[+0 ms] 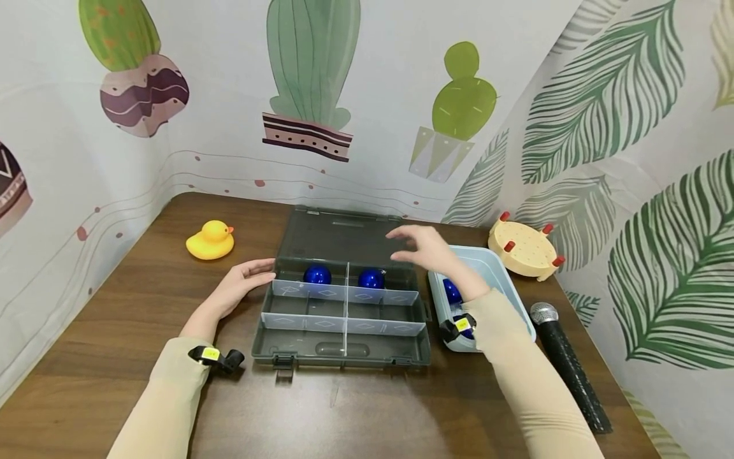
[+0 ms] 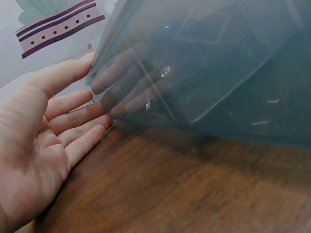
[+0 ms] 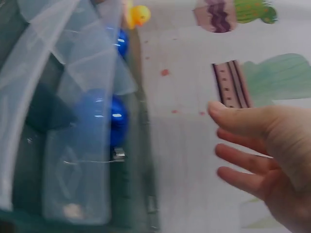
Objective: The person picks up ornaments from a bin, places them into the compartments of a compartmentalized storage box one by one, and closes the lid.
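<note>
A dark translucent divider box (image 1: 343, 344) lies with its lid (image 1: 344, 237) laid back and pale dividers across it. Two shiny blue balls sit in its back row: a left ball (image 1: 318, 275) and a right ball (image 1: 371, 278). My left hand (image 1: 241, 287) touches the box's left side, its fingers fairly straight in the left wrist view. Over the right part of the lid hovers my right hand (image 1: 424, 247), thumb and fingers apart with nothing between them. Right of the box, a light blue tray (image 1: 487, 258) holds more blue balls (image 1: 452, 291), partly hidden by my right forearm.
A yellow rubber duck (image 1: 211, 241) sits at the back left. A small cream stool-like piece (image 1: 524, 248) with red-tipped legs lies upturned behind the tray. A black microphone (image 1: 568, 363) lies along the right side. A printed curtain (image 1: 378, 76) hangs behind the wooden table (image 1: 275, 427).
</note>
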A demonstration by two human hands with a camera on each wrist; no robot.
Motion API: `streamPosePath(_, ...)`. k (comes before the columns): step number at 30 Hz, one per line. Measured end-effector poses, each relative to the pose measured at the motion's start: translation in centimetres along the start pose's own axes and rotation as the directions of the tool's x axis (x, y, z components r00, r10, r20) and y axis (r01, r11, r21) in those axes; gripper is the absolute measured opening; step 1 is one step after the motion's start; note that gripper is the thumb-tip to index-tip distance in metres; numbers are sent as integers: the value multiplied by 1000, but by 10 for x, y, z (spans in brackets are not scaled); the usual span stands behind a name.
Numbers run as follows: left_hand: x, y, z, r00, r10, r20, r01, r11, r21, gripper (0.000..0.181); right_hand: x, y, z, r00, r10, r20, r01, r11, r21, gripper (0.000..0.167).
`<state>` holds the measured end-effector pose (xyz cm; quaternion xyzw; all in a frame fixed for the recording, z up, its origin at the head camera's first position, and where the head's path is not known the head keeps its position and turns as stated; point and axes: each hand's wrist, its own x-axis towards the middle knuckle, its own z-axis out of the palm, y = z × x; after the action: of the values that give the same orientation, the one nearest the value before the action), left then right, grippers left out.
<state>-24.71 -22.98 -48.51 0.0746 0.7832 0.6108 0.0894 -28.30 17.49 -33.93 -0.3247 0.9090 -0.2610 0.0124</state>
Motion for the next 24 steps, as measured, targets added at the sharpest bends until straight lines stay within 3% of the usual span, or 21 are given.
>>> streamPosePath(6,0,0,0,1000,-1,-3,1,1000,-7,62,-15,5,-31,975,10,-220,-15,1000,-21,29)
streamPosePath(11,0,-2,-1,1000,-2,-3,1,1000,-17,62,-31,23,-40,964,53,-262,-69,996,-52,25)
streamPosePath(14,0,-3,-2,1000,-6,-2,6,1000,-14,62,-40,35,-41,972,89,-217,-104,993,-59,25)
streamPosePath(18,1,-4,-2,1000,-5,0,5,1000,-11,63,-52,51,-42,990,129,-59,-133,989,-71,33)
streamPosePath(21,2,-4,-1,1000,-4,-1,4,1000,-8,63,-59,62,-41,984,161,71,-156,985,-70,41)
streamPosePath(24,2,-3,-1,1000,-4,2,4,1000,-3,63,-64,70,-41,969,200,147,-191,979,-74,48)
